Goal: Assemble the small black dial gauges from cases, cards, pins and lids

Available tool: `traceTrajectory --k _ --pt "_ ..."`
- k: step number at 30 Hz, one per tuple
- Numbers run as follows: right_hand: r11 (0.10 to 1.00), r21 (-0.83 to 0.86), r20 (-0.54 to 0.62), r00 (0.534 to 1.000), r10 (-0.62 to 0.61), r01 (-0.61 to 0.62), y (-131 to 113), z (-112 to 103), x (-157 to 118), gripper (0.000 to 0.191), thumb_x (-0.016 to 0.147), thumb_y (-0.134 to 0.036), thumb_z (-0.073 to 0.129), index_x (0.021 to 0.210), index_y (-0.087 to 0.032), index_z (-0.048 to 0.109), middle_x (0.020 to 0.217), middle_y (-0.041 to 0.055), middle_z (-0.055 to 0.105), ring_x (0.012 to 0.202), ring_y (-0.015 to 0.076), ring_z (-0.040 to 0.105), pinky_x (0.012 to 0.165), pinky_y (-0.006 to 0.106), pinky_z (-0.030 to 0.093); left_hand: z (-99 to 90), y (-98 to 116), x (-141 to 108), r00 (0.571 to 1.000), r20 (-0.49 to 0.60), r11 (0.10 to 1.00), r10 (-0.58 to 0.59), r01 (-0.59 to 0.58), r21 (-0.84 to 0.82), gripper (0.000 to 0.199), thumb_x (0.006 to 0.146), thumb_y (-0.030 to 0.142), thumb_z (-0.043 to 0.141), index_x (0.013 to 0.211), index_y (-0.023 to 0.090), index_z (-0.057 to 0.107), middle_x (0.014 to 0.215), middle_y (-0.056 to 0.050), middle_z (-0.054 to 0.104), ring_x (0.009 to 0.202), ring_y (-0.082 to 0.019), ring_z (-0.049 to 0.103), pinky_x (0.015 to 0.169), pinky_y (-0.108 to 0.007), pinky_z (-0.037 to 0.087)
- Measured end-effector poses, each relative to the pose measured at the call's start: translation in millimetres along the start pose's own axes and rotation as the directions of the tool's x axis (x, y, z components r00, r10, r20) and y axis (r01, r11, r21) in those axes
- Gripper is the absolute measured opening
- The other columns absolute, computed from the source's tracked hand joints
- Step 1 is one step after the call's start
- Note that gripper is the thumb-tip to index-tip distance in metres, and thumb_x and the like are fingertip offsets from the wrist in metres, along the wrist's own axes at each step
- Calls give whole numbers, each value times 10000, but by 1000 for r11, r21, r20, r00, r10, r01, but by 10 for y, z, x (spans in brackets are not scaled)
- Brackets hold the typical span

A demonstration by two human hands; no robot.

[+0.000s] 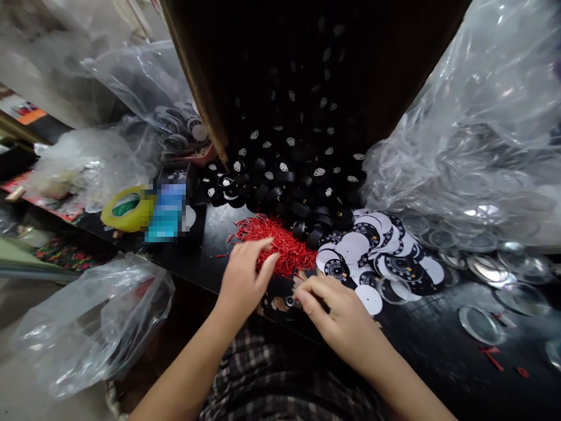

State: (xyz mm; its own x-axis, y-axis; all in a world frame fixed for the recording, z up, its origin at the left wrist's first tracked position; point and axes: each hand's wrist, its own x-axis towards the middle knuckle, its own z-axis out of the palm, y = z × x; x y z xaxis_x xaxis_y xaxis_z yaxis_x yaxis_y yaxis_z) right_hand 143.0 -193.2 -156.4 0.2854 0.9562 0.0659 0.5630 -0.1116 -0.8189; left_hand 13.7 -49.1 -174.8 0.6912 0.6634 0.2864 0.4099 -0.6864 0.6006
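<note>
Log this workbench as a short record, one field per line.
Left hand: thumb and index finger apart, at the near edge of the slim red pieces
Right hand: thumb and index fingertips close together, beside a small round part; hold unclear
Behind red pieces: heaped black parts, many with white patches
Right of red pieces: overlapping printed dials
Farther right: clear round covers
Left side: yellow tape roll

The left hand (246,270) is hovering at the left edge of the red pile (287,251), thumb (267,270) and forefinger (258,245) standing apart; the right hand (335,307) is holding its fingers (314,286) bent before it.
</note>
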Motion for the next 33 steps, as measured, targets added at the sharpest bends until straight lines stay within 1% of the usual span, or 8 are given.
traceTrajectory --k 5,12,14,17,19,22,29,33 --pt "992 -112 -16 998 60 -61 139 -71 -174 255 961 -261 434 765 -208 588 756 -3 644 712 149 578 654 278 415 430 244 709 1000 10 997 -4 5 -77 367 799 320 658 1132 173 610 923 -87 646 900 -271 592 908 -422 413" --pt "822 -521 -271 957 99 -232 526 -169 -168 301 876 -345 583 1125 -175 595 942 96 603 881 265 573 780 396 441 234 96 724 990 -61 964 -130 112 -240 318 834 191 570 1149 192 610 1069 -82 592 892 -197 575 899 -374 442" --pt "781 -572 -285 953 99 -252 561 -171 -109 353 830 -319 634 1137 -154 575 995 122 576 938 296 556 808 424 443 161 79 618 964 -48 844 -263 206 -494 330 827 222 596 1157 215 604 1108 -61 598 935 -183 578 898 -352 458" --pt "844 -464 -331 936 116 -269 573 -187 -69 206 816 -270 621 984 -159 578 946 103 585 902 267 566 798 403 451 112 103 345 902 155 420 -403 332 -845 336 805 214 628 1137 245 588 1100 -26 621 975 -158 587 833 -281 496" --pt "901 -299 -355 913 200 -314 577 -215 -75 133 825 -271 591 913 -174 575 818 55 601 763 212 579 708 346 463 110 143 125 835 316 152 -452 420 -895 324 764 170 661 1072 244 595 1013 -2 636 845 -119 606 744 -231 506" --pt "926 -53 -339 879 336 -374 590 -277 -99 175 845 -349 576 878 -182 611 666 -2 590 597 156 546 586 284 451 123 212 -154 714 525 -103 -463 545 -832 328 739 153 685 1031 243 565 945 3 653 687 -88 601 675 -220 503" --pt "978 20 -430 882 196 -208 479 -376 -104 221 891 -351 528 972 -208 676 1036 66 684 968 217 624 858 363 469 154 284 -300 650 645 -282 -403 582 -763 253 872 395 591 1035 205 556 1002 -88 717 754 -138 670 751 -272 518" --pt "967 5 -129 958 255 -256 326 -270 -74 127 874 -259 492 962 -208 568 763 10 655 658 167 621 623 299 470 194 384 -259 696 613 -259 -374 557 -789 343 891 463 547 1096 193 596 1068 -100 715 1051 -221 649 949 -358 467"
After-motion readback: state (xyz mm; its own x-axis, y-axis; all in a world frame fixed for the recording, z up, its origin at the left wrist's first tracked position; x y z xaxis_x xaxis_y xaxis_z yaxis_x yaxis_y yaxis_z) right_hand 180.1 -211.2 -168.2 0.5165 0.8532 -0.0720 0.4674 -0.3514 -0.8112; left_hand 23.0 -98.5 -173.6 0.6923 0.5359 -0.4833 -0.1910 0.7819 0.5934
